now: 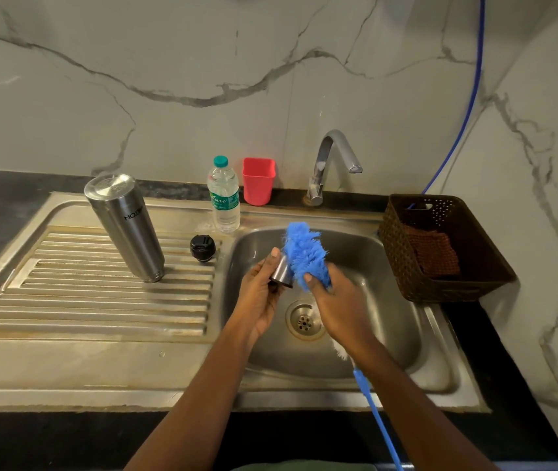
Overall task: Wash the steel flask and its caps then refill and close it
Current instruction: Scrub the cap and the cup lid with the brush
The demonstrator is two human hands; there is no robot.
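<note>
Over the sink [391, 321], a left hand [259, 289] is gripping the steel cap [282, 274] while the right hand [337, 302] is clutching the blue brush [304, 253] against it, the flask [124, 229] standing inverted, seemingly washed, on the drainboard [66, 300] beside the black cap [202, 248], refilling and closing yet to come.

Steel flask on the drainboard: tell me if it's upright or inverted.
Inverted: the steel flask stands mouth-down on the drainboard, flat base on top, logo upside down.
</note>
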